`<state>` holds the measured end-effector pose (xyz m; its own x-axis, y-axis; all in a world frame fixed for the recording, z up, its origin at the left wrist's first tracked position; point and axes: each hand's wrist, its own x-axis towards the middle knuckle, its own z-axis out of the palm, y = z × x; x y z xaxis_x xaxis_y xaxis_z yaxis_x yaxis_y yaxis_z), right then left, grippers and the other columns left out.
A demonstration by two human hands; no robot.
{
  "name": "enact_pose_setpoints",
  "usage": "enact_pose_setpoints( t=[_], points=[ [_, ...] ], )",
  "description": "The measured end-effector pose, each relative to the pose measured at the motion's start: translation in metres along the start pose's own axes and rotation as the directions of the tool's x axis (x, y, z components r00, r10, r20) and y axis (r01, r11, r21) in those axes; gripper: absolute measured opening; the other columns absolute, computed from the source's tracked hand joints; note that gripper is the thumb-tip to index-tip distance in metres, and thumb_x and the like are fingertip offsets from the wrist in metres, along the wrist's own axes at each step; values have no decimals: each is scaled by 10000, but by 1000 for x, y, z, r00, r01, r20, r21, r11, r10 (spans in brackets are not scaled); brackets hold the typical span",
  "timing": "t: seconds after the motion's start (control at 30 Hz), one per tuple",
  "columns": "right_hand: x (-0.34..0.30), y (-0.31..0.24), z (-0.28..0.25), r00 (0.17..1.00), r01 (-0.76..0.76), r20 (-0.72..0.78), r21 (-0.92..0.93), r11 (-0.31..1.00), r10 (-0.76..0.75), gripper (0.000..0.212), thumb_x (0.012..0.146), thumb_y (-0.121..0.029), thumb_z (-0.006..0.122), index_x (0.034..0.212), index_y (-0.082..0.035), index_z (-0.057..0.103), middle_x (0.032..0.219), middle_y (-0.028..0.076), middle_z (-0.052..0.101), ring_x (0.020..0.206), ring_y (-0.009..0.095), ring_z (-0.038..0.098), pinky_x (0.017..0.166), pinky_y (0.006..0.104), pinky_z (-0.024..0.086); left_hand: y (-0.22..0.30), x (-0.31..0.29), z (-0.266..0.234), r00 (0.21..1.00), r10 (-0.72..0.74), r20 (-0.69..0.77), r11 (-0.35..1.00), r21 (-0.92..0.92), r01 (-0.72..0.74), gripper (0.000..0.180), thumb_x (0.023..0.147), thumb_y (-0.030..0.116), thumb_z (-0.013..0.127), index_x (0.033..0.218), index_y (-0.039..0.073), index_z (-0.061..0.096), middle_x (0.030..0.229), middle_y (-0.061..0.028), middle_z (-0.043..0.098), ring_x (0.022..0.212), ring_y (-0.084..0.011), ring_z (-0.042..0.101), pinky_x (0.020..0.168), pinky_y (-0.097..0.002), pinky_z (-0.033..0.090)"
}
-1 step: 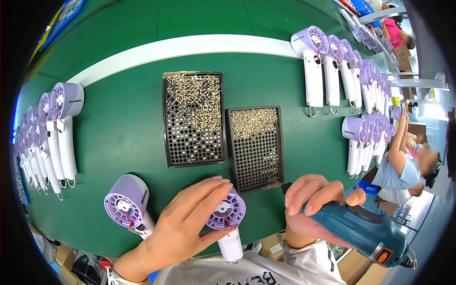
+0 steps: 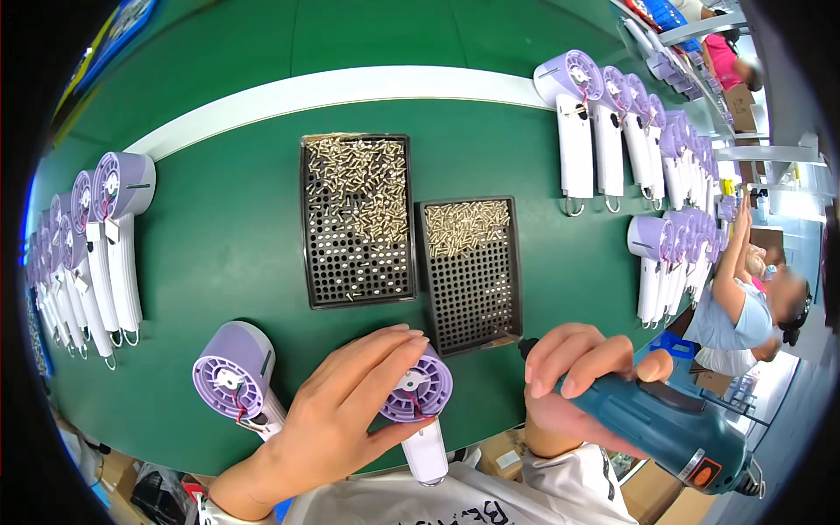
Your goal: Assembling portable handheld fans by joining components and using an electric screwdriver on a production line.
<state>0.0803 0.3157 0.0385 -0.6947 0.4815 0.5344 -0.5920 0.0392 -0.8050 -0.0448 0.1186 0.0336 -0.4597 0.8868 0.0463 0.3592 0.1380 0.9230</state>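
My left hand (image 2: 350, 407) is wrapped over the purple head of a handheld fan (image 2: 429, 385), whose white handle points toward me. Red wires show in its open ribbed housing. In my right hand (image 2: 582, 385) is a teal electric screwdriver (image 2: 674, 429), fingers curled round its front end. Its dark tip points left, toward the near end of a black screw tray (image 2: 472, 324) with screws heaped at its far end. Left of that lies a larger black screw tray (image 2: 359, 271) with many loose screws. Another handheld fan (image 2: 234, 372) rests beside my left forearm.
Rows of purple and white fans (image 2: 114, 227) stand along the left edge of the green table (image 2: 219, 210). More fan rows (image 2: 577, 131) line the right side. A white strip (image 2: 350, 86) curves across the far side. Another person (image 2: 739, 306) sits at the right.
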Motion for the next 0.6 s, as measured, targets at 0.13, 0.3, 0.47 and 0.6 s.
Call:
enact_pose_setpoints(
  t=[0.13,0.3,0.47,0.6],
  points=[
    [8,-11,18,993,104,-63,9,995,-103,613,918,-624,515,1227,-103,422,707,90,529,458,229,553,386,341,457,1,-6,-2,999,6,-39,999,34,-4,718,646,90,862,1285,-5,550,1271,-163,579,1137,-332,602,941,-407,507],
    [7,-39,47,965,213,-153,-11,977,-212,540,970,-548,478,1226,-79,401,711,55,537,399,158,512,326,303,414,1,-3,2,996,54,-70,999,-1,-54,673,695,103,836,1295,4,546,1256,-156,577,1106,-328,603,922,-408,511],
    [3,-31,75,984,132,-125,11,991,-129,500,953,-507,534,1206,-95,408,643,46,526,383,174,498,324,303,414,-7,-11,4,994,46,-101,999,17,-45,746,655,122,872,1315,28,536,1290,-151,574,1140,-319,597,955,-392,507],
    [4,-37,69,999,-37,1,153,987,38,523,932,-583,501,1249,-177,406,762,151,579,517,299,557,456,426,459,-4,-11,4,990,77,-115,997,21,-75,724,689,151,852,1325,29,528,1303,-135,563,1151,-306,584,961,-388,497]
  ],
)
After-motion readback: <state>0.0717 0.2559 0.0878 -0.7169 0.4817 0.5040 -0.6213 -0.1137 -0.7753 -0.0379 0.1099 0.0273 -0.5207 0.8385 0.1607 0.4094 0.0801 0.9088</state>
